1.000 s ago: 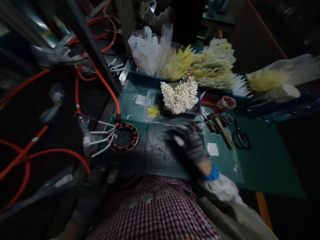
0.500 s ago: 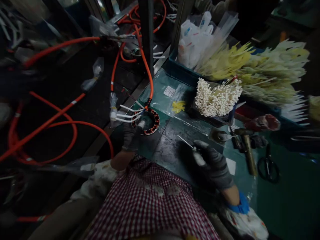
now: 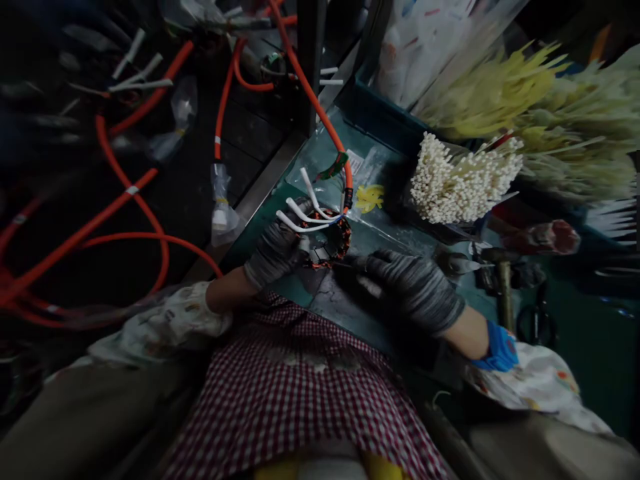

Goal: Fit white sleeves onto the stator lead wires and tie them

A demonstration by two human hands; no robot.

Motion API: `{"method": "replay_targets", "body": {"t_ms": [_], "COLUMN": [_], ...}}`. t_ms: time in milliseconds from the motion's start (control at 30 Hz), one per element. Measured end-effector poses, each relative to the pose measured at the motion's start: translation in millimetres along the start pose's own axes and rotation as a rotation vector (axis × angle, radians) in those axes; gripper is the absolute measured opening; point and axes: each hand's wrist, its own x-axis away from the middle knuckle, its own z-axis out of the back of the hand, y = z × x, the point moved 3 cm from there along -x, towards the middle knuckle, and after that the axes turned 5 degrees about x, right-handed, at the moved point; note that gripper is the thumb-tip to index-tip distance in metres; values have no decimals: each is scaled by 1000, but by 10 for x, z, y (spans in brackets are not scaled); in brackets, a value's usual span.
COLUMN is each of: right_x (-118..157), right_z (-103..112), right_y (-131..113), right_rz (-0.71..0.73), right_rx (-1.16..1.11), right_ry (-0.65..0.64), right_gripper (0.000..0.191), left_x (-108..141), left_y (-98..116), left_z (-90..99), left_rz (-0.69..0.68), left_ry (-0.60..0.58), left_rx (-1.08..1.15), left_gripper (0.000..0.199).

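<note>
A ring-shaped motor stator (image 3: 344, 240) with black and orange windings stands tilted over the green bench. My gloved left hand (image 3: 276, 253) grips its left side, fingers closed round the rim. White sleeved leads (image 3: 306, 212) fan out above that hand, and a thick orange cable (image 3: 330, 130) runs up from the top of the stator. At the lower right of the ring is my gloved right hand (image 3: 413, 285), fingers pinched on a thin stick-like tool (image 3: 349, 264) whose tip reaches the rim. Shadow hides the tool's exact shape.
A bundle of white-tipped sticks (image 3: 463, 180) stands behind my right hand, with yellow strips (image 3: 493, 100) in a bin beyond. A hammer (image 3: 504, 287) and scissors (image 3: 539, 320) lie at the right. Orange cables (image 3: 135, 193) loop on the left; a dark post (image 3: 311, 67) rises behind.
The stator has been lifted and tilted in my left hand and moved right, its white leads now pointing up. My right hand has come up and left to the ring with the stick-like tool.
</note>
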Motion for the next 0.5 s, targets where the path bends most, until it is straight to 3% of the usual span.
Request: {"method": "replay_targets", "body": {"t_ms": [100,200,333,500], "right_x": [-47,-100,-236,-456], "right_z": [74,107,121,177], "right_y": [12,22,90,55], "right_rz": [29,58,64,109], "right_rx": [-46,-97,-165,-149], "right_ry": [-52,-98,-169,-366], "right_gripper": [34,33,29,27], "left_x": [-93,-157,-186,-148], "left_y": [153,257,338,357], "left_z": [-3,2,0,-61], "left_rz": [-163,-222,-194,-115], "left_ry": [-75,-142,-164,-156], "left_rx": [65,110,152,173], "left_gripper": [57,58,55,53]}}
